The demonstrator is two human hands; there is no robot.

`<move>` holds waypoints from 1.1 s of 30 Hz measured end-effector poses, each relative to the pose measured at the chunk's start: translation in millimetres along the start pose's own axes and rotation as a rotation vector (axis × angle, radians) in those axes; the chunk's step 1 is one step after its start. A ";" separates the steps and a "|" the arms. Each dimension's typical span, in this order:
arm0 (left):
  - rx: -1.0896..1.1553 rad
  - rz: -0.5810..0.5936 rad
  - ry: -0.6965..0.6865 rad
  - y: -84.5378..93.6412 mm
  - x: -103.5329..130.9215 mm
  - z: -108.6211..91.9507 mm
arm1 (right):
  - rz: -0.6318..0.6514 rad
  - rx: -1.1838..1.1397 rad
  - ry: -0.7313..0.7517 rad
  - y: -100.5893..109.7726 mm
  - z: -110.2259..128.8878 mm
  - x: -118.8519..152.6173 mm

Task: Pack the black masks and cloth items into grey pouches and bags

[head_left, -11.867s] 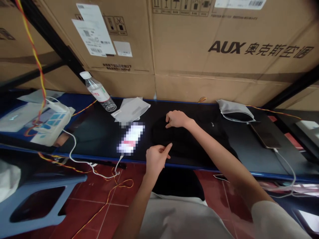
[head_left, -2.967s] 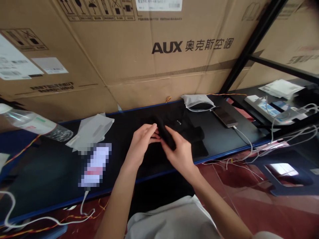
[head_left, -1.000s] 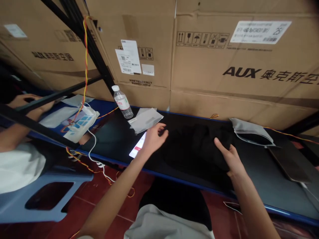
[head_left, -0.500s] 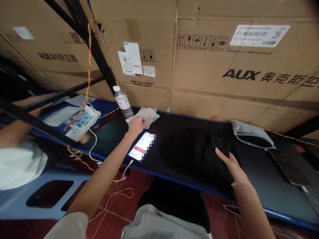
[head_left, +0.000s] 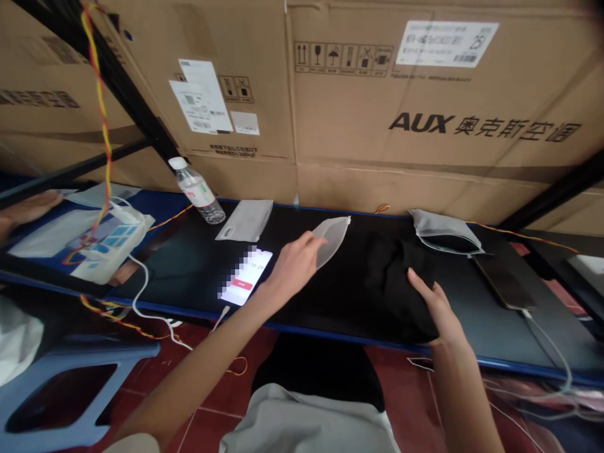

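My left hand [head_left: 297, 261] is closed on a translucent white zip pouch [head_left: 332, 238], held above the middle of the black tabletop [head_left: 302, 308]. To the right, my right hand [head_left: 436, 305] grips the edge of a folded black cloth [head_left: 401, 289], thumb on top and the other fingers partly hidden. A similar flat pouch [head_left: 248, 220] lies beside a clear plastic bottle [head_left: 198, 192]. Left of my left hand is a phone [head_left: 245, 277] with a lit screen. Another pouch [head_left: 446, 233], open and with something dark inside, rests behind the cloth.
Large cardboard boxes [head_left: 349, 138] stand along the back. A dark phone [head_left: 504, 283] with a white cable lies at the right. Across the black frame bar at left are a power strip, pouches and another person's hand [head_left: 35, 209]. A blue stool [head_left: 136, 362] stands below.
My left hand has moved right, lifting one pouch away from the other near the bottle. My right hand still holds the black cloth. The view has shifted to the right.
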State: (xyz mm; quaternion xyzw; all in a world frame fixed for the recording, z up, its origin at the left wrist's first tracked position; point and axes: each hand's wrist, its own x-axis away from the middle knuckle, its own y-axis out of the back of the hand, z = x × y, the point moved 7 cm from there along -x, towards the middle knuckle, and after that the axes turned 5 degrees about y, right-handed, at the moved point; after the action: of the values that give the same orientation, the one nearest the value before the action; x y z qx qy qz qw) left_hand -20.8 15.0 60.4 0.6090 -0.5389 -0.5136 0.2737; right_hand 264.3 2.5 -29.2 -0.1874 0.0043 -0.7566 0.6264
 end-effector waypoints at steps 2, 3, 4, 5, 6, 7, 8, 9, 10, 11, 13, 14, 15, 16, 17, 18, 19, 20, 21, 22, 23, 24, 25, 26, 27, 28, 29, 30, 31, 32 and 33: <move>0.001 0.061 -0.040 -21.1 8.0 -17.0 | -0.037 -0.005 0.008 14.8 -1.4 6.2; -0.003 0.077 -0.052 -30.5 11.5 -21.3 | -0.056 -0.011 0.008 22.4 -2.7 9.5; -0.010 0.083 -0.061 -38.7 14.3 -23.7 | -0.074 -0.019 0.003 29.5 -4.5 12.9; -0.019 0.083 -0.067 -45.3 16.5 -24.8 | -0.092 -0.027 -0.005 35.8 -6.5 16.1; -0.030 0.085 -0.073 -50.7 18.1 -25.4 | -0.107 -0.035 -0.016 40.8 -8.4 19.1; -0.038 0.087 -0.076 -54.6 19.2 -25.8 | -0.117 -0.040 -0.025 44.1 -10.2 21.6; -0.044 0.090 -0.075 -57.1 19.8 -26.3 | -0.121 -0.042 -0.033 45.8 -11.6 23.7; -0.046 0.091 -0.069 -58.0 20.1 -26.9 | -0.119 -0.045 -0.038 45.7 -12.6 25.1; -0.045 0.087 -0.057 -57.6 20.0 -27.6 | -0.111 -0.046 -0.038 44.1 -13.1 26.0; -0.045 0.084 -0.041 -56.7 19.7 -28.3 | -0.099 -0.048 -0.036 41.5 -13.3 26.4; -0.050 0.087 -0.017 -55.2 19.3 -29.7 | -0.075 -0.050 -0.027 35.5 -12.9 26.4; -0.053 0.099 -0.015 -55.7 19.3 -30.5 | -0.071 -0.049 -0.018 33.3 -12.2 26.3; -0.056 0.115 -0.016 -57.0 19.5 -30.9 | -0.073 -0.047 -0.006 32.1 -11.3 26.2; -0.058 0.133 -0.019 -58.9 19.9 -30.8 | -0.077 -0.043 0.004 31.7 -10.6 26.3; -0.056 0.152 -0.022 -61.4 20.4 -30.1 | -0.083 -0.041 0.013 32.0 -9.9 26.5; -0.051 0.170 -0.021 -64.0 21.0 -28.9 | -0.087 -0.039 0.018 32.8 -9.5 26.9; -0.042 0.183 -0.015 -66.6 21.4 -27.2 | -0.089 -0.040 0.020 34.0 -9.5 27.4; -0.031 0.192 -0.004 -68.8 21.7 -25.2 | -0.091 -0.044 0.021 35.4 -9.6 27.9; -0.017 0.199 0.010 -70.9 21.9 -23.1 | -0.090 -0.048 0.020 36.7 -9.8 28.4; -0.003 0.205 0.024 -72.6 21.8 -21.1 | -0.089 -0.050 0.022 37.9 -10.1 28.7; 0.013 0.205 0.038 -73.7 21.5 -19.3 | -0.088 -0.049 0.025 39.1 -10.2 28.9; 0.031 0.203 0.050 -74.4 21.0 -17.9 | -0.089 -0.045 0.029 40.1 -10.4 29.0; 0.052 0.197 0.059 -74.6 20.4 -16.8 | -0.088 -0.041 0.032 40.7 -10.7 28.9; 0.077 0.192 0.064 -74.5 19.9 -16.0 | -0.088 -0.037 0.033 40.9 -11.0 28.8; 0.104 0.184 0.067 -73.9 19.3 -15.4 | -0.089 -0.036 0.032 40.9 -11.4 28.8; 0.130 0.174 0.070 -73.2 18.9 -14.8 | -0.092 -0.037 0.030 40.7 -11.6 28.8; 0.151 0.165 0.071 -72.5 18.6 -14.3 | -0.094 -0.039 0.026 40.2 -11.7 29.0; 0.164 0.156 0.073 -71.8 18.5 -13.9 | -0.096 -0.041 0.025 39.4 -11.6 29.3; 0.168 0.147 0.075 -71.3 18.4 -13.6 | -0.097 -0.043 0.025 38.4 -11.1 29.7; 0.161 0.142 0.077 -71.2 18.4 -13.3 | -0.098 -0.045 0.025 37.5 -10.7 30.2; 0.148 0.140 0.080 -71.5 18.4 -13.2 | -0.099 -0.047 0.024 36.6 -10.3 30.6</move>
State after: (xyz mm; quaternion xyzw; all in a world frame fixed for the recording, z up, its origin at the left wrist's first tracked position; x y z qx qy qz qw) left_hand 16.1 14.1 -4.9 0.6084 -0.6052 -0.4272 0.2847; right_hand 291.6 -36.8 -39.1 -0.1929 0.0202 -0.7885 0.5837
